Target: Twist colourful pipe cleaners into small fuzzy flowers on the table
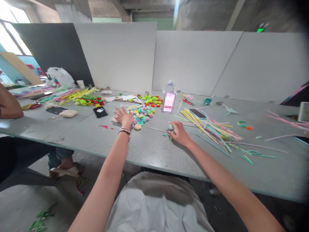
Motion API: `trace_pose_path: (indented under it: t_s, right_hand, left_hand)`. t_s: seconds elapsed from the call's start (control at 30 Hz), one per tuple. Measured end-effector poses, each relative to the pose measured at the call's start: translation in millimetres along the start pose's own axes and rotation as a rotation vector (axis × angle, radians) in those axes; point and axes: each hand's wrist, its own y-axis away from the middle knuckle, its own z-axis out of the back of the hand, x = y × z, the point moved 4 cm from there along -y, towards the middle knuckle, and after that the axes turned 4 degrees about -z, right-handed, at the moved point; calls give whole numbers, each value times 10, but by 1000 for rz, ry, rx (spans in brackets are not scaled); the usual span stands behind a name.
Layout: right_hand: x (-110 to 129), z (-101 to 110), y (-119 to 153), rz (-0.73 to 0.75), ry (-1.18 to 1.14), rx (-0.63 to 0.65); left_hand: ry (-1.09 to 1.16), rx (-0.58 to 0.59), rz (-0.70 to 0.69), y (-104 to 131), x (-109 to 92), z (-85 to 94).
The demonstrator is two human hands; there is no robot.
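My left hand point(124, 117) is open, fingers spread, at the left edge of a pile of small fuzzy pastel curls point(142, 113) in pink, mint, lilac and cream. Bent fingers show on my right hand point(180, 132), low over the table. A small dark piece point(171, 130) shows between its thumb and fingers, too small to name. From there a thin grey strip point(155, 129) runs left along the tabletop. Just right of this hand lies a loose bundle of pastel pipe cleaners point(210, 127).
A water bottle point(170, 88) stands behind the piles. Red and yellow-green curls point(88, 100) lie at the back left. Phones point(100, 112) and a white case point(69, 113) lie to the left, near another person's arm point(9, 103). White panels point(193, 61) close off the back.
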Motion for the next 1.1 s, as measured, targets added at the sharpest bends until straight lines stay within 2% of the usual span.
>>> trace_pose_path:
  t_s: [0.17, 0.3, 0.43, 0.57, 0.7, 0.8, 0.87, 0.93, 1.1]
  right_hand:
    - [-32, -35, -5, -3, -5, 23]
    - [-48, -82, 4, -23, -17, 50]
    - [-23, -114, 19, -7, -3, 80]
    - [-38, -132, 13, -16, 29, 101]
    - [-113, -179, 2, -77, 103, 144]
    - [-172, -208, 5, -148, 194, 159]
    - [-185, -214, 11, -161, 213, 166]
    - [-183, -208, 15, -146, 201, 173]
    - [-181, -165, 1, -79, 184, 166]
  left_hand:
    - [-166, 126, -2, 64, -148, 20]
    - [-188, 162, -102, 134, -269, -20]
    - [-217, 182, -299, 338, -493, -141]
    - [-208, 249, -566, 746, -785, -313]
    - [-193, 439, -823, 1180, -948, -554]
    - [-209, 596, -970, 1374, -971, -683]
    - [-211, 694, -1031, 1431, -973, -708]
    - [-195, 740, -1058, 1440, -988, -684]
    - [-123, 695, -1049, 1397, -1020, -580]
